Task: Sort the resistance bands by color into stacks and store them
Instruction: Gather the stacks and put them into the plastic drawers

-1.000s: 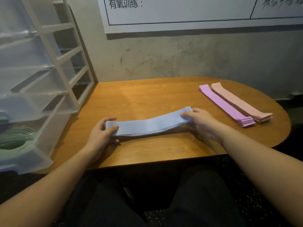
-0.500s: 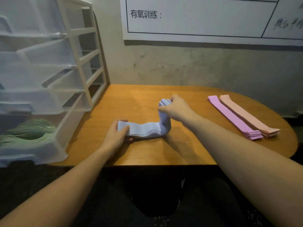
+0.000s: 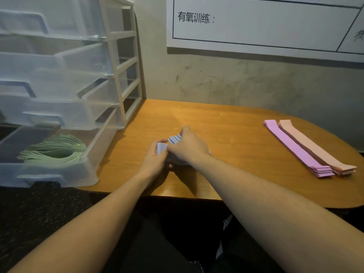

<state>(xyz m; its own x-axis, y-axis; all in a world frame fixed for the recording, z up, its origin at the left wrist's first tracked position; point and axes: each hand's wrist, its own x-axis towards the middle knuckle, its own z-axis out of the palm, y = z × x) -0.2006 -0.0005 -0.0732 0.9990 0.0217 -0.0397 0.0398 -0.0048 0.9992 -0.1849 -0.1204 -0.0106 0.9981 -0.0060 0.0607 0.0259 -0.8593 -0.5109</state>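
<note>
A stack of light blue bands (image 3: 173, 139) is folded over on itself at the middle of the wooden table (image 3: 226, 134). My left hand (image 3: 154, 160) grips its near end from below. Over the folded end my right hand (image 3: 187, 147) holds the bands, hiding most of the stack. A purple stack (image 3: 295, 147) and a peach stack (image 3: 315, 144) lie flat side by side on the table's right. Green bands (image 3: 57, 149) lie coiled in the open bottom drawer (image 3: 59, 174) of the clear drawer unit at left.
The drawer unit (image 3: 118, 75) has several translucent drawers pulled out to differing lengths and stands on the table's left end. A grey wall with a white poster (image 3: 256, 22) runs behind the table. My dark trousers show under the table's near edge.
My right hand has carried the far end of the blue stack leftward and folded it over onto the end my left hand holds. The view has shifted left and closer.
</note>
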